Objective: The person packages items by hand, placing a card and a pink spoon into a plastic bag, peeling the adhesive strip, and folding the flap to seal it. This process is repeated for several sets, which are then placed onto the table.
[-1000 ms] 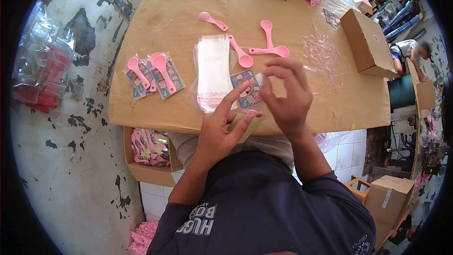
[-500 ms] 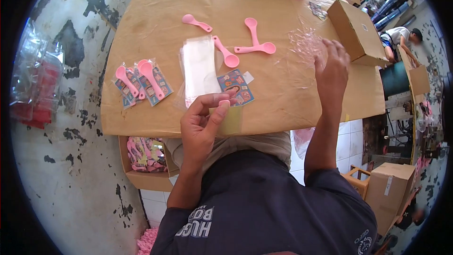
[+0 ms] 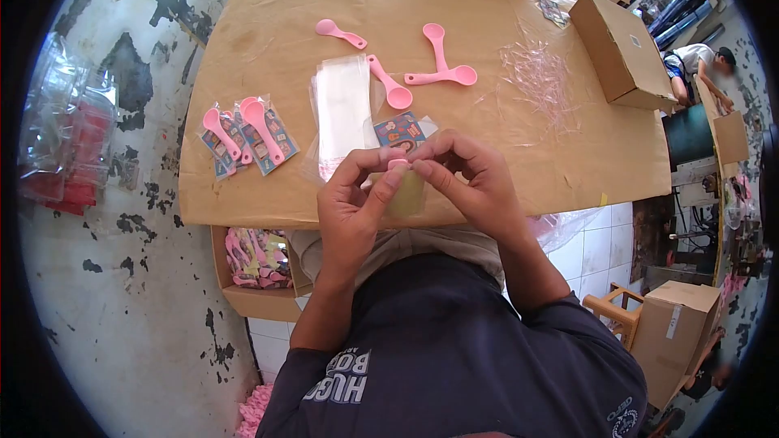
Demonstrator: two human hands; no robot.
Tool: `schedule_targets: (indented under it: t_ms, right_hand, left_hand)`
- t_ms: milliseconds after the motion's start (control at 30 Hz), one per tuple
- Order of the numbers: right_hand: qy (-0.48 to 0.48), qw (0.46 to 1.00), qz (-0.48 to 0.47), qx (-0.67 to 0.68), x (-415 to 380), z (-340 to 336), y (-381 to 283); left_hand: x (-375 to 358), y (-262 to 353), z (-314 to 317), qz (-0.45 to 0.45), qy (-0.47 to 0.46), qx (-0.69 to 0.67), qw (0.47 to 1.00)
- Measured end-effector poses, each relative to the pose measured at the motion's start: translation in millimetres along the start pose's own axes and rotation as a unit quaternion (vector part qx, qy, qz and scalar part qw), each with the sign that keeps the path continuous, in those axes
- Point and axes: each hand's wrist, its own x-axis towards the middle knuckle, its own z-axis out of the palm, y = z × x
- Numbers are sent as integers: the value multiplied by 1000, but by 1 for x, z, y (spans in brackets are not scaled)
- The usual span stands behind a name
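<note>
My left hand (image 3: pixel 355 195) pinches a small pink piece (image 3: pixel 398 164) between thumb and fingertips, over the table's near edge. Closed in a pinch as well, my right hand (image 3: pixel 473 181) meets it at that piece; what its fingertips hold is too small to make out. Just beyond both hands lies a printed blue card (image 3: pixel 399 131). A stack of clear plastic bags (image 3: pixel 345 105) rests beside it, to the left. Several pink measuring spoons (image 3: pixel 442 76) are spread farther back on the table.
Packed spoons with cards (image 3: pixel 258 134) lie at left. A heap of thin clear strips (image 3: pixel 542 81) sits at right, before a cardboard box (image 3: pixel 621 53). Below the table's left edge, an open carton (image 3: pixel 260 302) holds pink spoons. Another person (image 3: pixel 699 65) works at far right.
My right hand has come from the clear strips at right to the pink piece at my left fingertips, closing into a pinch. My left hand stays nearly in place.
</note>
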Motion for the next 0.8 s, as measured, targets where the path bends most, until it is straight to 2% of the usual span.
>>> schedule_targets:
  t_ms: [200, 300, 533, 633, 700, 767, 800]
  right_hand:
    - [-2, 999, 12, 53, 0, -5, 4]
    - [-5, 994, 28, 107, 0, -4, -7]
    - [-15, 995, 54, 79, -3, -5, -15]
    - [-18, 995, 32, 98, -3, -4, -11]
    - [-30, 994, -40, 102, -3, -5, -4]
    - [-51, 993, -43, 96, -2, -11, -2]
    - [-72, 992, -45, 90, -2, -13, -2]
  left_hand:
    - [-2, 6, -6, -43, -1, -12, 999]
    - [-1, 6, -7, -37, 1, -6, 999]
    - [-4, 7, -10, 7, 3, 12, 1000]
    - [-5, 5, -13, 27, -1, 19, 999]
    - [-7, 1, -17, 45, -9, 23, 999]
    - [-9, -1, -21, 104, -32, 51, 993]
    - [-10, 0, -22, 105, -32, 51, 993]
